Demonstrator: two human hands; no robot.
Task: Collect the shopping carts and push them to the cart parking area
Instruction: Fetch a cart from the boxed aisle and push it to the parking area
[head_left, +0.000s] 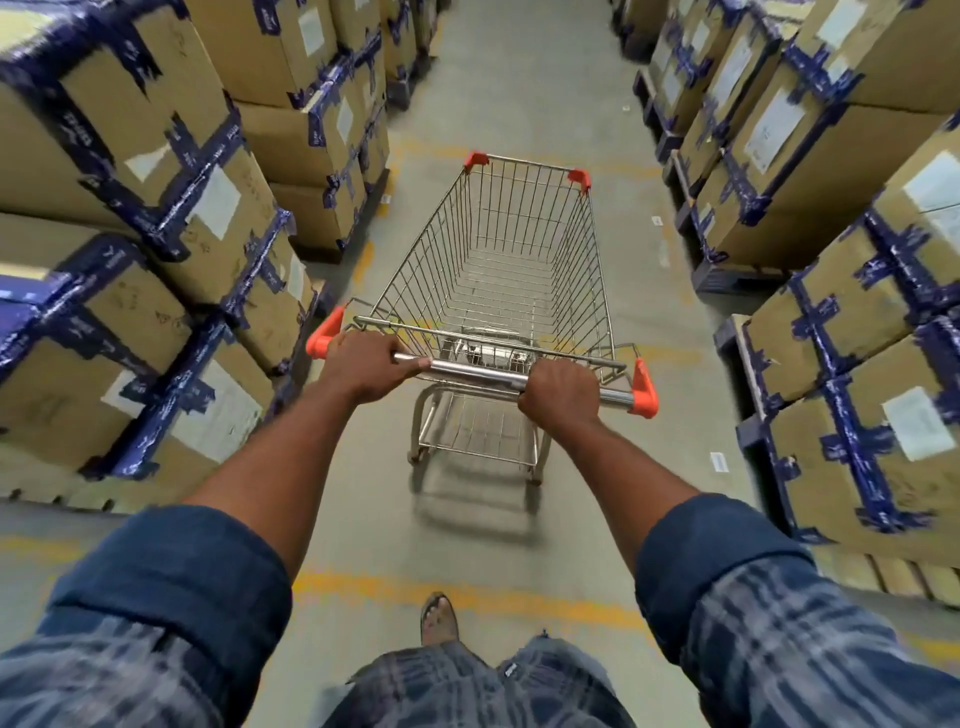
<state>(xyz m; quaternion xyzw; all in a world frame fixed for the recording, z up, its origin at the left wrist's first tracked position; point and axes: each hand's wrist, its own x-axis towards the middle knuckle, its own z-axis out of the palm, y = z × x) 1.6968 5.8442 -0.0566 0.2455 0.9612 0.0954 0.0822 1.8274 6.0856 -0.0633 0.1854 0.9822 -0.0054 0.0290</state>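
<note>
Left hand (371, 366) & right hand (558, 392) gripped cart handle (475, 373); best kept centred btwn box stacks (171, 218), steady push.

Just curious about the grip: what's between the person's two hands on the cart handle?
Head view: only bare, shiny handle bar lies between the left hand and right hand.

The single head-worn wide-angle camera looks forward and down along the aisle floor (519, 78), close above the shopping cart (498, 270), with boxes (171, 171) left and right.
</note>
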